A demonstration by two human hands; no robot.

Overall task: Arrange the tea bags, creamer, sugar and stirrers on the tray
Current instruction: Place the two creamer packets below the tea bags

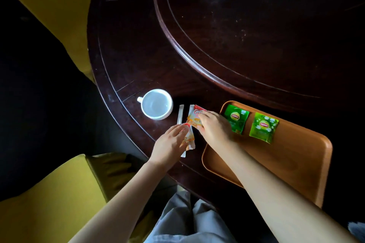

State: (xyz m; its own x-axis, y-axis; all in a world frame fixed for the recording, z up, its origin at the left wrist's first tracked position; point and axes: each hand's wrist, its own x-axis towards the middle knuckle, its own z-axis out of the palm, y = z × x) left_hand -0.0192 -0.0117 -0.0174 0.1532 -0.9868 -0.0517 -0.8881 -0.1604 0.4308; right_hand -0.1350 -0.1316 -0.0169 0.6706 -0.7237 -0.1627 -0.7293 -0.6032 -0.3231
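Beside wooden tray [308, 156]: right hand [214, 127] grip pinching glossy creamer sachet [194, 117]; left hand [169, 144] spread.

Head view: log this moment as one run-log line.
tray: two green tea bags on it | left hand: on orange sachet, table | right hand: gripping orange sachet | white stick, cup: off tray

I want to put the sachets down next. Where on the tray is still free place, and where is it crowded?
The tray is bare along its near half, below the two green tea bags. The far corner holding them is full. It is crowded left of the tray, where both hands meet the sachets beside the cup.
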